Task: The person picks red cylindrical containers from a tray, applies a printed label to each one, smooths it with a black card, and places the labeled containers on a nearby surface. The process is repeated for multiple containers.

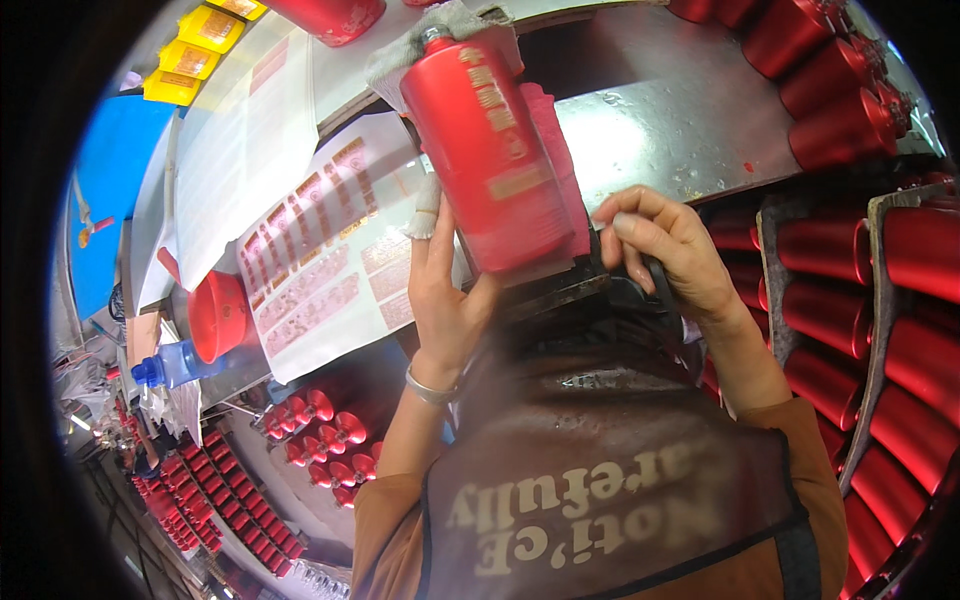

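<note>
A red bottle (485, 150) with a metallic neck and gold lettering lies neck-away on a pink cloth (560, 150), its lower end blurred. My left hand (445, 300) grips its lower left side, fingers stretched along the edge and thumb by the base. A pale cloth cover wraps one left fingertip. My right hand (670, 250) is curled just right of the bottle's base, thumb and forefinger close together. A dark curved piece shows beneath its fingers, too hidden to name. Left of the bottle lies a printed decal sheet (335, 240) with rows of red and gold designs.
A red bowl (217, 315) and a blue-capped clear bottle (175, 365) stand at the left. Red bottles fill racks (875, 330) at the right, with more at lower left. Yellow containers (190, 58) sit far left. A shiny metal surface (690, 130) lies beyond my right hand.
</note>
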Motion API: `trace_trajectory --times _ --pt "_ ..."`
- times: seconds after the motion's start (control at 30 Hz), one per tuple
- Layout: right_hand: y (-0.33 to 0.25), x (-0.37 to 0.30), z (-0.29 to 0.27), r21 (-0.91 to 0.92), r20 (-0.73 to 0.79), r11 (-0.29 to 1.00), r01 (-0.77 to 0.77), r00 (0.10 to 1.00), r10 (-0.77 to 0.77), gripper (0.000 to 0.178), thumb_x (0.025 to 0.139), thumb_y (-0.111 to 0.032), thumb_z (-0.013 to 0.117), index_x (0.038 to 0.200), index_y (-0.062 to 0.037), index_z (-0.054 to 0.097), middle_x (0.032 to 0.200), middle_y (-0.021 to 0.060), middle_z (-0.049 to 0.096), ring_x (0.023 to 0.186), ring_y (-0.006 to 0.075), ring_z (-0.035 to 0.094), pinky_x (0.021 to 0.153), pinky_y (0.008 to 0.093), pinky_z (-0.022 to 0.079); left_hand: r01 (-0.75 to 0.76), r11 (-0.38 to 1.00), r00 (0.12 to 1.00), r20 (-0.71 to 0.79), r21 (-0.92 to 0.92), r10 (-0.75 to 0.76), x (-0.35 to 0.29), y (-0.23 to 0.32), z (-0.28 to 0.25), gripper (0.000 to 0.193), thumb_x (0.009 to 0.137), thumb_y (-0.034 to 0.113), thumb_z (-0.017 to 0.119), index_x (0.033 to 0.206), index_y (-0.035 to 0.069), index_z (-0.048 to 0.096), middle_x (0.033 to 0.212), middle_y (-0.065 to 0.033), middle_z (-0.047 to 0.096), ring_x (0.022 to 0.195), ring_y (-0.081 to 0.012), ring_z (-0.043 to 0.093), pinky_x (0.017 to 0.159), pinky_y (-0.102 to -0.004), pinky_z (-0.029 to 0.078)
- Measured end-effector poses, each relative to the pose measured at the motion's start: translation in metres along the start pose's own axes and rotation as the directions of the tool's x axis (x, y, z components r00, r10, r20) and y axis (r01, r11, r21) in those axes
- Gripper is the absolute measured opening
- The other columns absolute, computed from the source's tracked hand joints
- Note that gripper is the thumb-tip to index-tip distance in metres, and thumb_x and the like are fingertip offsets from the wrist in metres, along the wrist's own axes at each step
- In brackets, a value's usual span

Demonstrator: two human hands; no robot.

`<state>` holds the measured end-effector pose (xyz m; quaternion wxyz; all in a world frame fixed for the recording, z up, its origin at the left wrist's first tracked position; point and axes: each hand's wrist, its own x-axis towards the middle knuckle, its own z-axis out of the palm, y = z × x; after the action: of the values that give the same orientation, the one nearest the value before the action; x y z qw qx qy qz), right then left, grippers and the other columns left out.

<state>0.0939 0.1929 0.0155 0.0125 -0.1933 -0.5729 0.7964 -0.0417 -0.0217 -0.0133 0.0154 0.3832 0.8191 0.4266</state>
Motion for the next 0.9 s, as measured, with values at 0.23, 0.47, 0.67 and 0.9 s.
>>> trace_trajectory --times 0.23,0.47,0.67,0.9 --pt "0.014 0.026 0.019 -0.249 -0.056 0.954 0.166 0.981 -0.185 0.067 0.100 -0.035 0.063 0.149 0.0037 0.040 0.137 0.0183 0.057 0.082 0.0085 0.062 0.072 0.0219 0.051 -0.058 0.998 0.996 -0.062 0.016 0.059 -0.007 0.016 0.002 0.085 0.084 0.013 0.076 0.154 -0.005 0.032 0.154 -0.0259 0.041 0.141 -0.0397 0.042 0.115 -0.0439 0.035" --pt "0.010 0.041 0.036 -0.526 0.030 0.787 0.324 0.931 -0.363 0.076 0.094 -0.038 0.071 0.146 0.0084 0.042 0.131 0.0198 0.061 0.103 0.0162 0.065 0.085 0.0292 0.054 0.239 0.739 0.956 0.020 -0.630 -0.293 0.012 0.015 0.012 0.072 0.106 0.039 0.047 0.159 -0.003 0.020 0.158 -0.0162 0.035 0.143 -0.0254 0.039 0.118 -0.0373 0.030" --pt "0.006 0.041 0.034 -0.440 0.018 0.865 0.241 0.965 -0.260 0.071 0.095 -0.035 0.070 0.145 0.0080 0.044 0.127 0.0153 0.064 0.091 0.0142 0.066 0.081 0.0280 0.054 0.261 0.754 0.955 0.045 -0.602 -0.294 0.025 0.033 0.018 0.068 0.109 0.042 0.039 0.159 0.000 0.021 0.157 -0.0155 0.036 0.142 -0.0237 0.039 0.118 -0.0357 0.030" --pt "0.012 0.042 0.029 -0.396 0.038 0.887 0.238 0.969 -0.243 0.067 0.100 -0.037 0.064 0.146 0.0068 0.044 0.128 0.0161 0.063 0.099 0.0148 0.064 0.086 0.0295 0.052 0.284 0.753 0.951 0.077 -0.594 -0.298 0.030 0.027 0.016 0.093 0.098 0.032 0.066 0.158 -0.008 0.007 0.159 -0.0238 0.028 0.147 -0.0272 0.030 0.120 -0.0373 0.026"
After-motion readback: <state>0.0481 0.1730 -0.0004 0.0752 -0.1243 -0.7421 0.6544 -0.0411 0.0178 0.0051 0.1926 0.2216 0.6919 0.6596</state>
